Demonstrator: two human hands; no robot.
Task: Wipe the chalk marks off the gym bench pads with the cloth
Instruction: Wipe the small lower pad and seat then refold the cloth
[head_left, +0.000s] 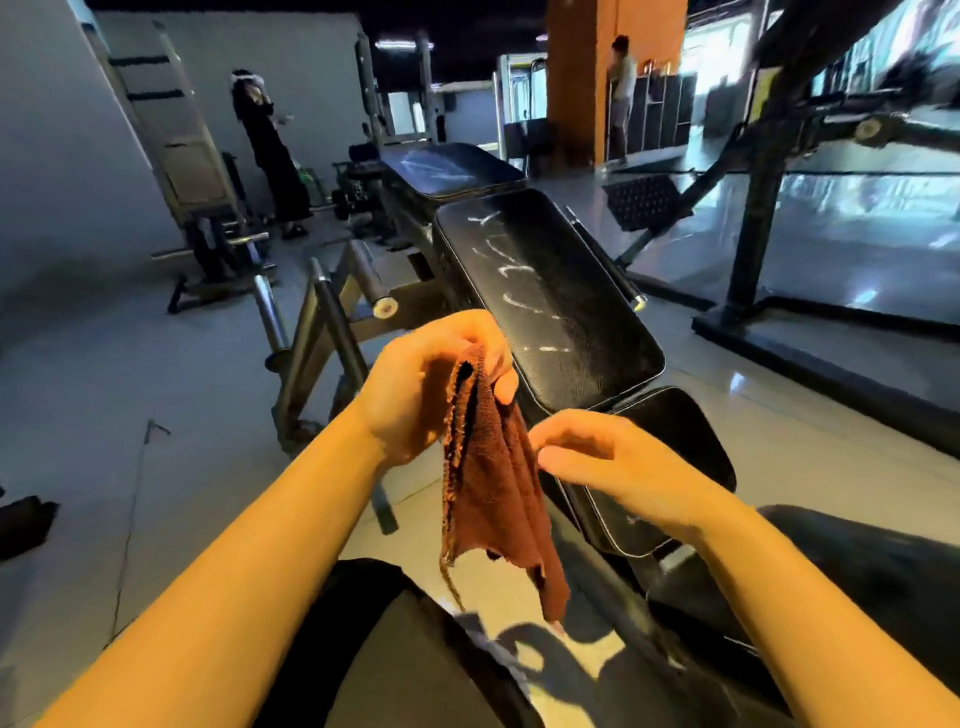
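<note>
Left hand (426, 384) fingers pinch hanging cloth (493, 483), right hand (618, 462) fingers loosely curled beside it, holding nothing; suggest bunching cloth flat, then wiping chalk marks (524, 275) on pad (587, 332) beyond fingers.

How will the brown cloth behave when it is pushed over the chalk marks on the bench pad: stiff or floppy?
Probably floppy: the brown cloth hangs in loose folds from the left hand. It looks light, since a pinch at its top holds it. Its frayed lower edge may drag or bunch on the bench pad, so folding it first, perhaps with the right hand, seems wise.
</note>
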